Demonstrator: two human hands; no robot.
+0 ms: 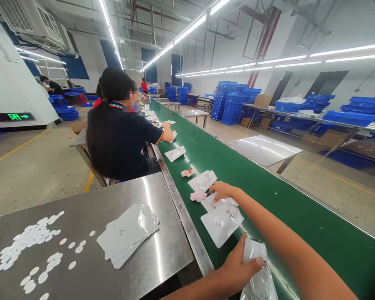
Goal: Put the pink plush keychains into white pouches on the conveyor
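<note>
Left hand (236, 268) pinching a pouch (258, 271) at the belt's (268, 183) near edge, right hand (221, 191) spread on another pouch (220, 203) mid-belt beside a pink toy (198, 196); risk: loose pouches drifting into overlap.

One head-worn view, looking forward and down along the green conveyor belt (268, 196). It sits close above the steel table (90, 216). The hall stretches far beyond.

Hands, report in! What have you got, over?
Left hand gripping a clear pouch. Right hand on another pouch on the green belt. Pink toy beside it.
</note>
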